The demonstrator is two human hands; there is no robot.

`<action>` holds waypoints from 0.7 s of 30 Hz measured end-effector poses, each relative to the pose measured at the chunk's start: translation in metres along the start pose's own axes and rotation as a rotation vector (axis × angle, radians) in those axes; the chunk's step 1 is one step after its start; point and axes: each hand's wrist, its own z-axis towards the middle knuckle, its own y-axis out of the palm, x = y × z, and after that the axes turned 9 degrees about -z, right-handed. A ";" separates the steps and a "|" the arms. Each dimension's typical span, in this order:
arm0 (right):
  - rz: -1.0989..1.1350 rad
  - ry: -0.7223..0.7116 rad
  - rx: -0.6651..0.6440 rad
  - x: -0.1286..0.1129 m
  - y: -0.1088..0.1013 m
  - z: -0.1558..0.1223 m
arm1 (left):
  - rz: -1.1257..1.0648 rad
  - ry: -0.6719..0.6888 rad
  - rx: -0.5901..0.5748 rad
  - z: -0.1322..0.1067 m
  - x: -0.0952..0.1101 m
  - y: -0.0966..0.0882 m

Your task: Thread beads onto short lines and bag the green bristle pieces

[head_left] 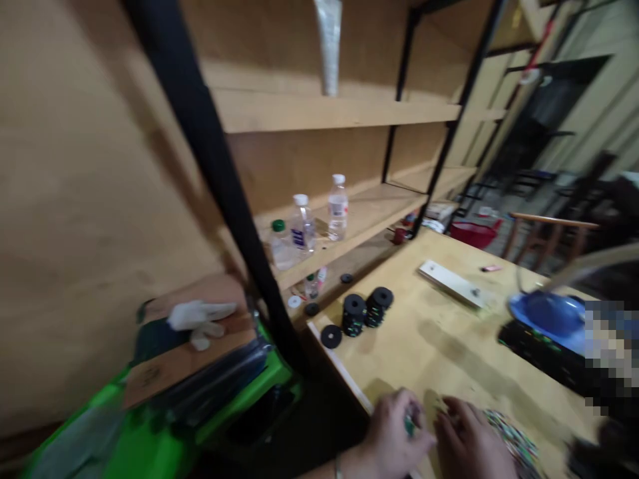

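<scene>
a small green piece [409, 424], light and stiff-looking, is pinched in the fingers of the left hand [394, 436] above the pale wooden counter [449, 332]. the right hand [469, 442] curls beside a heap of speckled bits [512, 436], its grip unclear. stacked black rings [354, 314] stand farther off, best taken by their edges.

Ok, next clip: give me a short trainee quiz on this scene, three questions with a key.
1. What does the left hand pinch between its fingers?
2. True or false: the right hand is nearest the pile of small multicoloured pieces.
3. How many stacks of black rings stand on the wooden table? A one, B two, C five.

Key: 1 a small green piece; 2 true; 3 B.
</scene>
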 end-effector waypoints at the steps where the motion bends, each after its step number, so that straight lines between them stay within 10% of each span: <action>1: -0.022 0.060 -0.041 -0.004 -0.006 -0.002 | -0.022 0.010 -0.002 -0.002 0.004 -0.004; 21: -0.153 0.085 -0.373 -0.035 -0.015 0.022 | 0.052 0.069 -0.066 -0.003 0.004 -0.010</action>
